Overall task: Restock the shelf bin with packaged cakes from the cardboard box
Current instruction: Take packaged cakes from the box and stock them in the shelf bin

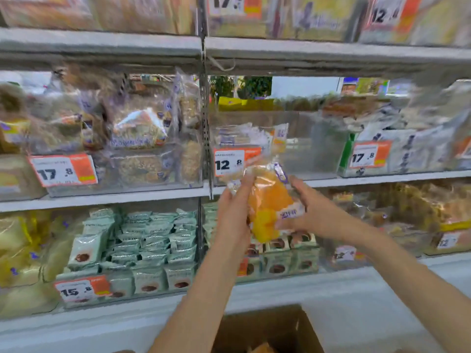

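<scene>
An orange-yellow packaged cake [267, 205] in clear wrap is held up between both hands, just below the front of a clear shelf bin [313, 149]. My left hand [235, 207] grips its left edge and my right hand [309, 207] grips its right side. The bin carries a 12.8 price tag [235, 161] and has a few similar packs at its back left, the rest being bare. The open cardboard box [275, 327] sits below between my forearms, with one orange pack showing at its bottom edge.
Clear bins of bagged pastries flank the target bin, tagged 17.8 on the left [63, 170] and right [369, 155]. The shelf below holds mint-green snack packs [142, 240]. A metal upright [205, 118] divides the shelving bays. The view is motion-blurred.
</scene>
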The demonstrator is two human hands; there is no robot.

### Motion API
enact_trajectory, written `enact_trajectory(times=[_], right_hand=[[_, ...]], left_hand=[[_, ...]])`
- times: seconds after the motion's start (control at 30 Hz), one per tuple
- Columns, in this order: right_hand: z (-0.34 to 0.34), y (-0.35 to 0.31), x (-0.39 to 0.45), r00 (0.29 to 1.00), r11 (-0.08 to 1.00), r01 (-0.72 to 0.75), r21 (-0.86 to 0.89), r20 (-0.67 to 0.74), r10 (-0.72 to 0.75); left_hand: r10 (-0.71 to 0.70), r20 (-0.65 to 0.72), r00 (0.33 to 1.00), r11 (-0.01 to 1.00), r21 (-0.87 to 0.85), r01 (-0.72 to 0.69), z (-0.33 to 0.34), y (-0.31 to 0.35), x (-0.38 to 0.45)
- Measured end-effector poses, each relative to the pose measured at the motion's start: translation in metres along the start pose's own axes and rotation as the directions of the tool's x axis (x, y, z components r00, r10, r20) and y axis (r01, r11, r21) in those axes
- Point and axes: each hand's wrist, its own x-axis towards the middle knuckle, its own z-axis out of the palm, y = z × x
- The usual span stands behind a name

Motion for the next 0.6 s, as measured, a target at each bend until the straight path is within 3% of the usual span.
enact_trajectory(times=[0.07, 0.13, 0.17, 0.2, 0.27, 0.3, 0.33, 0.37, 0.43, 0.5, 0.57, 0.6], right_hand=[[-0.049, -0.031, 0.023, 0.992, 0.985, 0.076, -0.156, -0.090, -0.091], [-0.095, -0.047, 0.046, 0.974, 0.963, 0.087, -0.256, -0.182, -0.137], [-0.117, -0.052, 0.057, 0.964, 0.956, 0.066, -0.285, -0.228, -0.134], [-0.135, -0.054, 0.068, 0.955, 0.948, 0.043, -0.316, -0.266, -0.132], [-0.163, -0.054, 0.092, 0.929, 0.909, -0.020, -0.417, -0.344, -0.138], [-0.173, -0.053, 0.107, 0.915, 0.884, -0.043, -0.465, -0.374, -0.152], [-0.179, -0.052, 0.122, 0.908, 0.854, -0.054, -0.517, -0.381, -0.174], [-0.183, -0.050, 0.139, 0.911, 0.805, -0.059, -0.590, -0.361, -0.198], [-0.189, -0.038, 0.176, 0.944, 0.664, -0.083, -0.743, -0.273, -0.187], [-0.189, -0.028, 0.204, 0.966, 0.509, -0.129, -0.851, -0.223, -0.128], [-0.187, -0.018, 0.226, 0.982, 0.355, -0.158, -0.921, -0.184, -0.042], [-0.187, -0.013, 0.237, 0.987, 0.328, -0.155, -0.932, -0.162, 0.006]], left_hand=[[0.194, 0.077, 0.978, 0.963, 0.174, -0.205, 0.031, 0.029, 0.022], [0.442, 0.168, 0.881, 0.798, 0.376, -0.472, 0.049, 0.052, 0.045], [0.578, 0.228, 0.784, 0.624, 0.495, -0.604, 0.054, 0.057, 0.059], [0.693, 0.318, 0.647, 0.350, 0.637, -0.687, 0.054, 0.058, 0.078], [0.723, 0.512, 0.464, -0.172, 0.784, -0.597, 0.048, 0.050, 0.108], [0.676, 0.606, 0.419, -0.365, 0.770, -0.523, 0.044, 0.044, 0.126], [0.620, 0.665, 0.417, -0.484, 0.742, -0.464, 0.041, 0.037, 0.139], [0.598, 0.682, 0.420, -0.540, 0.731, -0.418, 0.038, 0.033, 0.146], [0.617, 0.674, 0.406, -0.560, 0.739, -0.376, 0.037, 0.027, 0.152], [0.630, 0.696, 0.346, -0.586, 0.718, -0.377, 0.035, 0.024, 0.157], [0.634, 0.693, 0.344, -0.590, 0.721, -0.364, 0.034, 0.023, 0.158], [0.641, 0.690, 0.337, -0.593, 0.723, -0.355, 0.034, 0.022, 0.158]])
